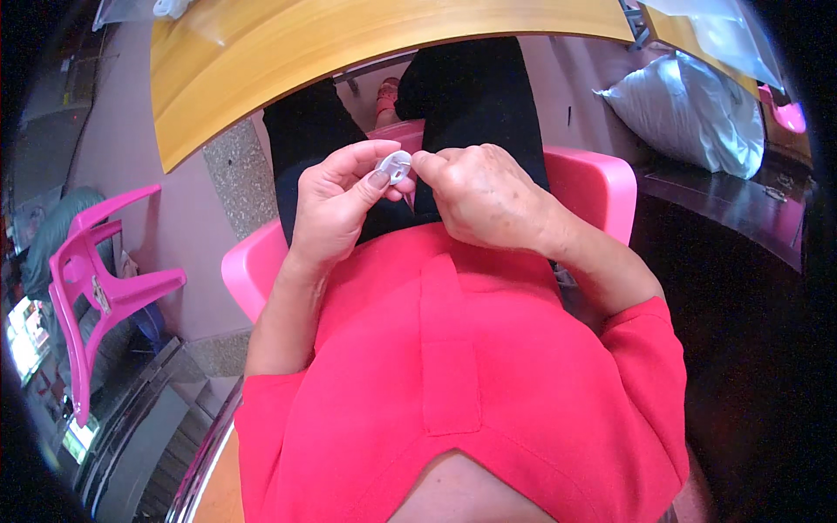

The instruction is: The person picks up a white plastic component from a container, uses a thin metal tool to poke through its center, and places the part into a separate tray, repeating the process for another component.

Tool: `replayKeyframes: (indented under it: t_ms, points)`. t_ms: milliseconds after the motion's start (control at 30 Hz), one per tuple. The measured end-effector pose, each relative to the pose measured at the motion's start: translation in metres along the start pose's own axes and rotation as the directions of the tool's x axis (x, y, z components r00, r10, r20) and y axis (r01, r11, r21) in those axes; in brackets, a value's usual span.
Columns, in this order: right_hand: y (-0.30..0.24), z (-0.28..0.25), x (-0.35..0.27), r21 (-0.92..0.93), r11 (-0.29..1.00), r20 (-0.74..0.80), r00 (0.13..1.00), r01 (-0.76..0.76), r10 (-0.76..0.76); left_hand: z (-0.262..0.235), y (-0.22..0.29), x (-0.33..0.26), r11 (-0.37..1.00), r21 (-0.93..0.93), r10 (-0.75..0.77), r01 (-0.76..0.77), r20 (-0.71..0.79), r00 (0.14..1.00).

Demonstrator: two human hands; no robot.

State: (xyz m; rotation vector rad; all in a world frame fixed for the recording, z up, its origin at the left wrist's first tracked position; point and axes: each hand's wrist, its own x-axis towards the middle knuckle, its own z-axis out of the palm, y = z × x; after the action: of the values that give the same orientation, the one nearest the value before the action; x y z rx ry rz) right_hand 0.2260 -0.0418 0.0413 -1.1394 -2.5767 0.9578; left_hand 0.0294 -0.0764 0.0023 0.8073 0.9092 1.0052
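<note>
My left hand [334, 202] pinches a small white plastic piece [394, 164], rounded and partly see-through, between thumb and fingers. It is held up in front of me, above my lap. Close against its right side is my right hand [490, 196], back turned up and fingers curled in. The fingertips of that hand meet the edge of the piece; anything thin or small pinched in them is too hidden to name.
A yellow wooden table [366, 35] stands beyond my knees. I sit in a pink plastic chair [597, 192]. Another pink chair [105, 279] is at the left. At the right a stuffed white sack [693, 118] rests under a second table's edge.
</note>
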Motion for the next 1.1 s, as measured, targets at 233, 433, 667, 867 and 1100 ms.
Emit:
replayKeyframes:
  t_ms: [233,433,667,867,1100]
  points:
    - [0.005,0.000,0.003,0.083,0.996,0.024,0.999,0.037,-0.039,-0.002,0.002,-0.002,0.994,-0.102,-0.026,0.027,0.012,1.000]
    - [-0.002,0.003,0.004,0.408,0.901,-0.016,0.986,-0.147,0.168,-0.011,0.005,0.002,0.992,-0.126,-0.035,0.024,-0.080,0.996]
    - [-0.005,0.008,0.005,0.482,0.862,-0.011,0.983,-0.158,0.186,-0.005,0.008,0.000,0.995,-0.099,-0.009,0.000,-0.091,0.996]
    - [-0.005,0.013,0.006,0.488,0.854,0.010,0.980,-0.180,0.201,-0.007,0.004,0.001,0.990,-0.143,-0.005,-0.006,-0.074,0.997]
    - [-0.005,0.018,0.005,0.482,0.875,-0.097,0.989,-0.048,0.108,-0.006,0.004,0.000,0.973,-0.229,0.017,-0.029,-0.054,0.998]
